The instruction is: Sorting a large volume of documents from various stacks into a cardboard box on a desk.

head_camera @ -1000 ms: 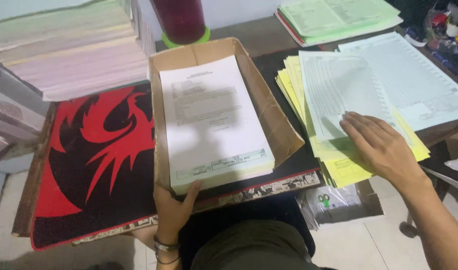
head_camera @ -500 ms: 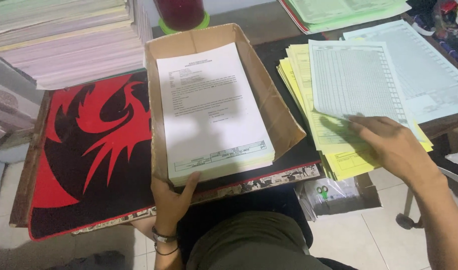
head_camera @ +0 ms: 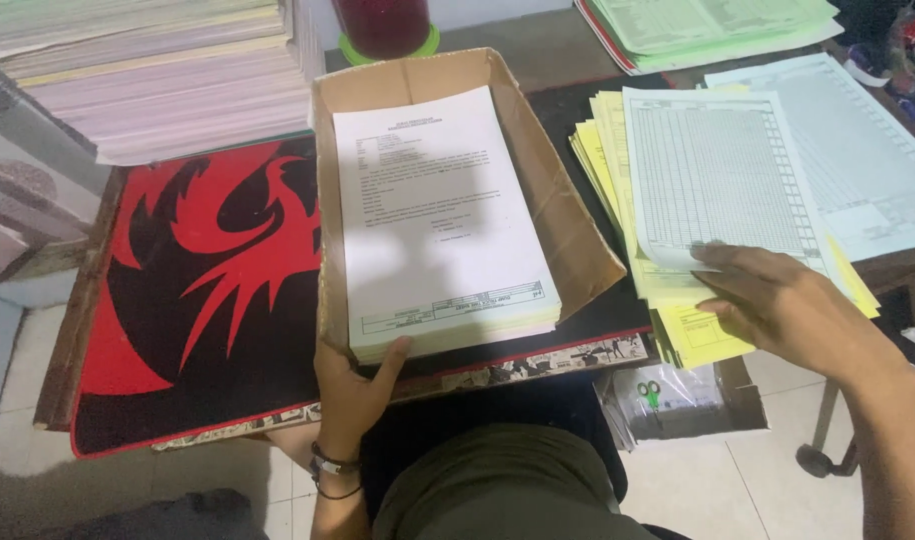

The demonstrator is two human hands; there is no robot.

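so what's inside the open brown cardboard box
The brown cardboard box holds a thick stack of white printed sheets, the left hand at its near edge. Only the top sheet's face shows; the lower sheets and the box floor are covered.

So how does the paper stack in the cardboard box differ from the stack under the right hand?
The boxed stack is white, squared up, and topped by a sheet of text; the left hand touches its near edge. The right-hand stack is mostly yellow, fanned unevenly, topped by a gridded sheet, with the right hand resting on it. Both lie flat on the desk.
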